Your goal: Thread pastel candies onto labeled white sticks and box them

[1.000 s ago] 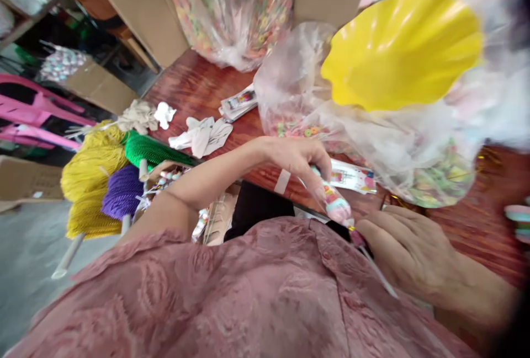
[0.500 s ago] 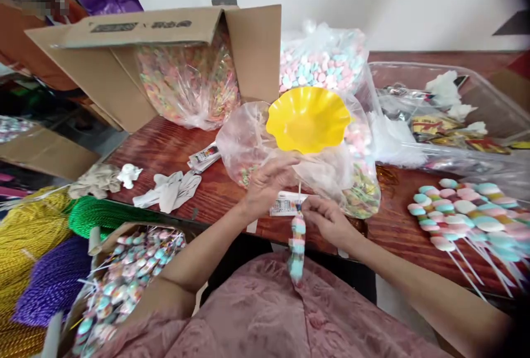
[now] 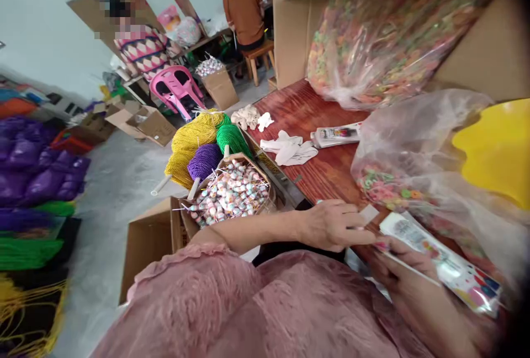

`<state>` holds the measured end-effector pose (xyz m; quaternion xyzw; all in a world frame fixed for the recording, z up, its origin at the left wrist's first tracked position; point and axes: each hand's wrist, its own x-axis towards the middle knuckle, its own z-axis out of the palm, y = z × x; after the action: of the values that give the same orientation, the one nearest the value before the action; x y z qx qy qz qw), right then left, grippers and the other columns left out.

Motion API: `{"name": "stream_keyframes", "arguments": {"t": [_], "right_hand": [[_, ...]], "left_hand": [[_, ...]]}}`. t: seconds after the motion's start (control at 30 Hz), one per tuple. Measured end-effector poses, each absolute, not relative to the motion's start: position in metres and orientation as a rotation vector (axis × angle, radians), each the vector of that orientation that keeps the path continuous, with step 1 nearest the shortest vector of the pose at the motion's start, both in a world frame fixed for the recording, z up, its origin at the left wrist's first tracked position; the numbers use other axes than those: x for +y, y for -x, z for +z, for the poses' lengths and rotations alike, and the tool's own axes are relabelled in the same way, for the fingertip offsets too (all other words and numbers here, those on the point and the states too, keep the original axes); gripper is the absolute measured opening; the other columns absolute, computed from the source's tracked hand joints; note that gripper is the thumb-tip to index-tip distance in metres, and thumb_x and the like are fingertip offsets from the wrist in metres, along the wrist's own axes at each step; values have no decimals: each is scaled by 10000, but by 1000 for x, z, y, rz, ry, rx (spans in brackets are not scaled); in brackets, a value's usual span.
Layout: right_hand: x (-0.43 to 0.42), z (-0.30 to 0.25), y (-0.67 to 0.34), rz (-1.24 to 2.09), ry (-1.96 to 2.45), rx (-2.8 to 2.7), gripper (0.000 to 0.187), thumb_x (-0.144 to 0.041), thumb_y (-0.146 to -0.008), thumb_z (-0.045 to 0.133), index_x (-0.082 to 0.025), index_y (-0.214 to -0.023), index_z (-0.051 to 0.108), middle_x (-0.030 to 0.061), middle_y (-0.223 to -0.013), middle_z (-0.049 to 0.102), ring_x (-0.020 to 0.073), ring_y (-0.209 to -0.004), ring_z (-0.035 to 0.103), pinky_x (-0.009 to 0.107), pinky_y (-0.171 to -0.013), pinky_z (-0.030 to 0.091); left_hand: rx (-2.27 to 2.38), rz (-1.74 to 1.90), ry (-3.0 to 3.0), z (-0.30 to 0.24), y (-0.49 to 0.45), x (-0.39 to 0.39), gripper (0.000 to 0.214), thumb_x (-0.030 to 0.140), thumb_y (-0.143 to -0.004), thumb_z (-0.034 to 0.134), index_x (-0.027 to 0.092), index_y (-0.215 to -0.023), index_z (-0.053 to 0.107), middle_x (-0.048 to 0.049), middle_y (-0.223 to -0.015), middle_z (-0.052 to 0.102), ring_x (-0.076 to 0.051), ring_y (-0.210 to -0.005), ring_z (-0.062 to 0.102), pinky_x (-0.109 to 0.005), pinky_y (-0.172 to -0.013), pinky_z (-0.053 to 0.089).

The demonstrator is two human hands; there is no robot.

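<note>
My left hand (image 3: 331,225) is closed, palm down, over a candy skewer (image 3: 381,244) near the table edge. Most of the skewer's candies are hidden under that hand; a bit of pink shows between my two hands. My right hand (image 3: 414,272) pinches the skewer by its stick end, and the white stick runs across the fingers. Just behind my right hand, a printed packet of clear bags (image 3: 441,261) lies on the table. A small pale slip (image 3: 368,214) is at my left fingertips.
On the wooden table (image 3: 298,104) are white gloves (image 3: 290,148), another packet (image 3: 337,135), bagged ring candies (image 3: 385,187), a yellow bowl (image 3: 497,148) and a carton (image 3: 290,32). A box of wrapped skewers (image 3: 232,192) and cord bundles (image 3: 192,137) stand left. Two people (image 3: 144,52) sit farther back.
The view has swung left, bringing the room and co-workers into sight. My left hand has come down from above the stick onto the skewer, which has turned from upright to slanting sideways.
</note>
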<state>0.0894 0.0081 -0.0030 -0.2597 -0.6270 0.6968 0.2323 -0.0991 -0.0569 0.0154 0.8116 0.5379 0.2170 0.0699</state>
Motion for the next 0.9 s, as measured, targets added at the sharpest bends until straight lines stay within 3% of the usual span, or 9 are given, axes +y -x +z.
{"name": "stream_keyframes", "arguments": {"t": [0.07,0.13,0.2,0.27,0.37,0.47,0.6,0.77,0.9], "right_hand": [[-2,-9,-81,1915,741,-1898,233,-412,-893,611,-201,-794,615,-39,-547,483,107,-450,448,226,-417,346],[-5,-15,-81,1558,611,-2201,182,-353,-920,567,-208,-1002,640,-8,-660,594,134,-545,550,249,-505,431],[-2,-19,-88,1166,464,-2382,245,-262,-922,554,-223,-1157,611,29,-837,686,156,-668,638,270,-602,487],[-1,-19,-100,962,368,-2446,209,-188,-936,517,-227,-1118,614,41,-910,701,155,-735,665,268,-653,497],[-5,-14,-118,900,386,-2488,173,-122,-955,454,-206,-982,602,26,-816,663,136,-698,630,255,-648,475],[-13,-12,-130,770,458,-2519,214,-73,-939,406,-181,-961,589,28,-778,626,128,-647,565,251,-594,420],[-24,-11,-156,518,570,-2575,241,-42,-914,383,-169,-914,588,18,-726,582,117,-607,498,242,-565,351],[-35,-2,-229,334,1035,-2422,206,-110,-949,420,-189,-918,607,15,-735,607,113,-630,536,226,-588,377],[-33,2,-310,-45,1523,-2022,175,-187,-944,485,-202,-896,652,42,-806,687,150,-719,630,259,-684,469]], "left_hand": [[1728,622,-2462,3,126,-85,222,252,-934,499,212,-980,713,-70,-866,693,-160,-816,601,-288,-748,455],[1983,572,-2327,-6,159,-118,226,276,-941,489,195,-960,699,-76,-861,686,-157,-820,608,-280,-761,473],[2408,416,-2031,-10,192,-151,215,222,-929,477,194,-971,686,-73,-860,676,-167,-813,612,-294,-777,486],[2614,303,-1880,-12,216,-171,170,201,-894,524,171,-960,678,-96,-862,666,-219,-827,611,-359,-783,493],[2485,489,-2124,-13,215,-156,172,167,-882,531,142,-1003,651,-138,-953,667,-264,-901,598,-416,-813,492],[2037,818,-2472,-4,160,-100,179,133,-891,547,158,-1048,630,-104,-1020,665,-225,-960,574,-378,-885,481],[1366,589,-2759,13,51,-17,85,135,-871,551,143,-892,633,-95,-946,645,-221,-905,552,-350,-807,477],[1382,89,-2879,4,-15,33,115,63,-830,549,94,-889,642,-146,-904,624,-276,-890,563,-375,-678,450],[1269,257,-3067,-13,-5,38,145,39,-828,532,130,-773,631,-97,-760,603,-246,-768,550,-358,-640,426]]}}
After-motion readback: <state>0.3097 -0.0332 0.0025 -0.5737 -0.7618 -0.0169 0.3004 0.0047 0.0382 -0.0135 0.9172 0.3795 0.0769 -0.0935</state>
